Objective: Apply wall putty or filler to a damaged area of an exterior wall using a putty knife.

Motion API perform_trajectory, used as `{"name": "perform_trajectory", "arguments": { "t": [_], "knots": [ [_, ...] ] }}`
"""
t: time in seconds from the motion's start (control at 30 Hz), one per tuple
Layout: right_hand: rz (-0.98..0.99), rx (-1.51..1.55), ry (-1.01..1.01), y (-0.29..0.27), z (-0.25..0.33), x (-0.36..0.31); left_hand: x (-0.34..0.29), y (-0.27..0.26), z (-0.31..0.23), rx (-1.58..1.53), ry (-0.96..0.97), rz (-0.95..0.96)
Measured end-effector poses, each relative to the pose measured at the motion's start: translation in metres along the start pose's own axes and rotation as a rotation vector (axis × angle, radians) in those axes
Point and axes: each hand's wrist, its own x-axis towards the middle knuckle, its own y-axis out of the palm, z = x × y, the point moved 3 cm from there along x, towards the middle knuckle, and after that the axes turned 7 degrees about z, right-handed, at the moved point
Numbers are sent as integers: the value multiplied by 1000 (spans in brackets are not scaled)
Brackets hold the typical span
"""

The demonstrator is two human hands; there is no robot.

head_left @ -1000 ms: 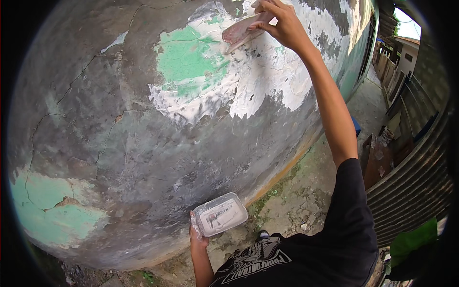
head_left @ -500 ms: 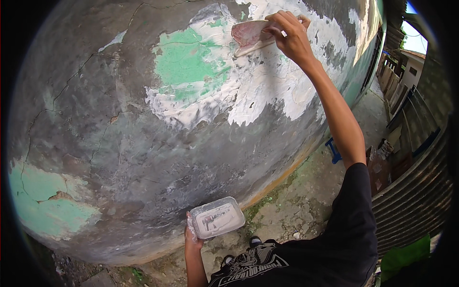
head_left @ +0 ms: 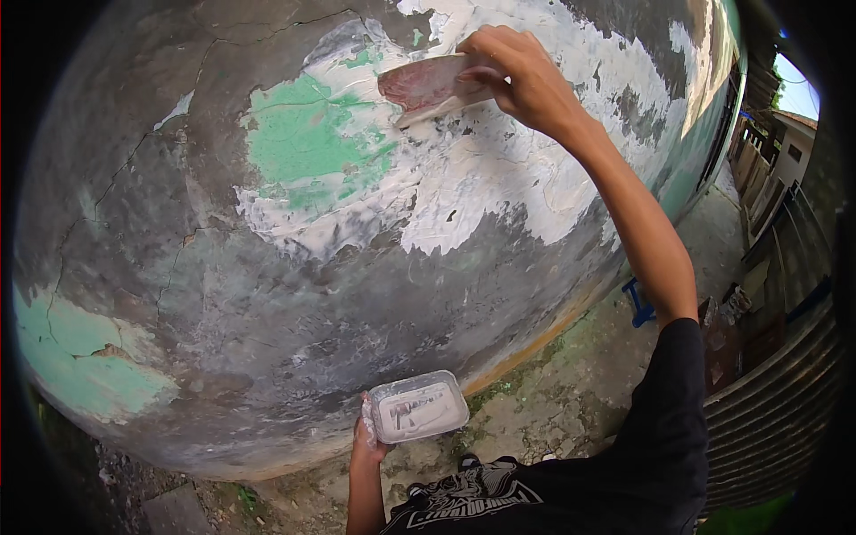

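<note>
My right hand [head_left: 522, 85] grips a thin, flat reddish putty scraper [head_left: 423, 89], its blade laid against the wall [head_left: 294, 321]. Around the blade spreads rough white putty [head_left: 499, 178], and a bare patch of green paint [head_left: 308, 138] shows just left of it. Low down and near my body, my left hand [head_left: 367, 432] holds a clear rectangular plastic tub [head_left: 419, 407] by its left side. White putty lines the tub, and smears of it whiten my left fingers.
Cracks run through the grey wall at the left, above another pale green patch [head_left: 85, 357]. A blue stool-like object [head_left: 638, 303] stands on the ground to the right. Corrugated sheeting [head_left: 776, 410] lines the right side, and a narrow passage [head_left: 713, 209] leads away.
My right hand and the scraper have shifted left relative to the green patch, closer to its edge. The whole view has turned slightly; the tub stays in my left hand.
</note>
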Motion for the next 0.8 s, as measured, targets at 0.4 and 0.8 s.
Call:
{"name": "perform_trajectory", "arguments": {
  "t": [0.4,0.8],
  "knots": [
    [-310,6,-10,-14,-14,46,15,19,23,-4,0,-52],
    [-165,129,49,21,-18,17,16,20,48,-21,13,-21]
  ]
}}
